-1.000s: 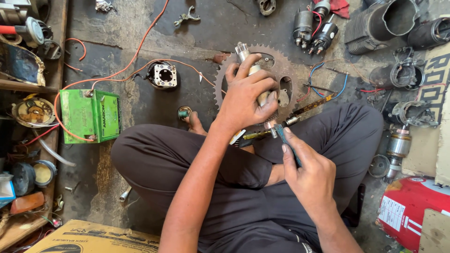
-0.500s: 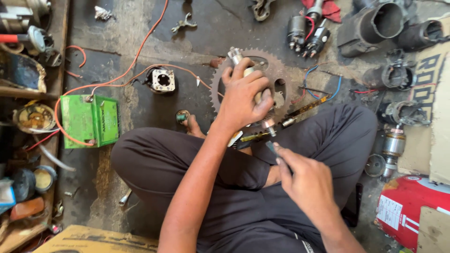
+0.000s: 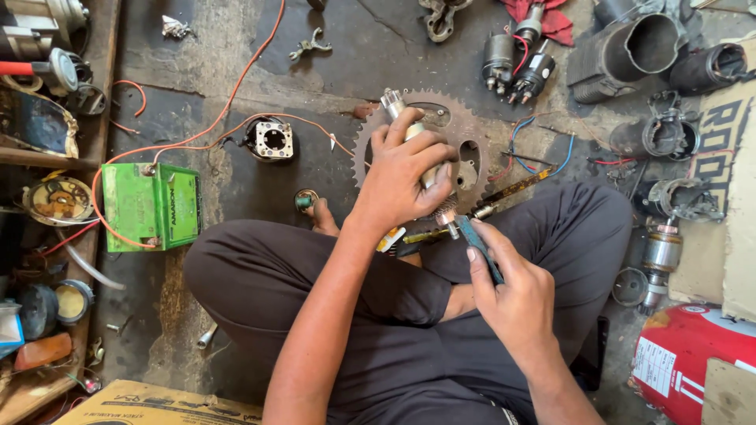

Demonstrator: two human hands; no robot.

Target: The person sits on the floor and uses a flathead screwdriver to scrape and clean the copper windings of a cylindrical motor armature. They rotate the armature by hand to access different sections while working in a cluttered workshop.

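Metal, grey and a little shiny, is what your left hand (image 3: 405, 177) is wrapping around: a small motor shaft (image 3: 416, 153) with a geared tip. Your grip here is closing fully on it, fingers and thumb around the middle of its body. You are holding it above your crossed legs and over the large toothed sprocket (image 3: 461, 130) that is lying flat on the concrete floor (image 3: 197, 71).

Your right hand (image 3: 516, 295) is pinching a thin dark-blue strip (image 3: 479, 248), maybe a file or abrasive, between thumb and fingers; its upper end is coming just beside the lower end of the shaft.

The long axis of the shaft is running diagonally, from the geared tip, pointing away from you and to the left, down to the ribbed copper-coloured end (image 3: 447, 214), pointing toward your lap. I am judging that the cleaning of this lower end is only in progress: the shaft is out of any housing, and the open housings (image 3: 654, 138) are waiting well apart, so reassembly seems not done yet.

A green battery (image 3: 153, 206) with orange wires is sitting well to your left.
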